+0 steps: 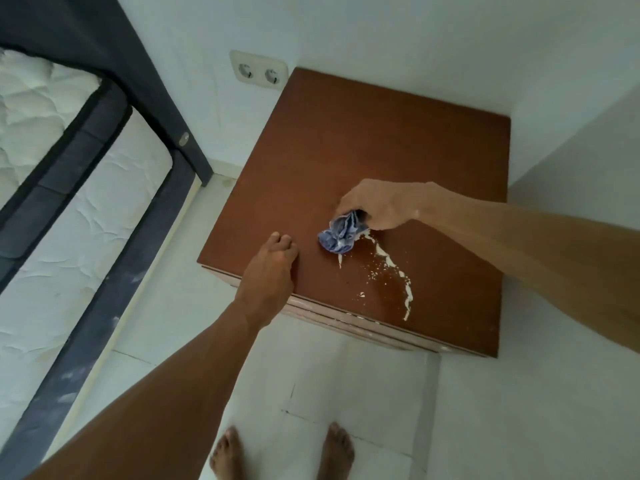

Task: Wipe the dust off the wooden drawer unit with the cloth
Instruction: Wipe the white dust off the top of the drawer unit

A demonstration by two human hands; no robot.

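Note:
The wooden drawer unit stands in a white corner, its brown top seen from above. A trail of white dust and crumbs runs across the near right part of the top. My right hand is shut on a crumpled blue cloth, which hangs from the fist and touches the top at the upper end of the dust trail. My left hand rests flat on the near left edge of the top, fingers together, holding nothing.
A bed with a white mattress and dark frame lies to the left. A double wall socket sits just behind the unit's left corner. White walls close in behind and to the right. My bare feet stand on white floor tiles.

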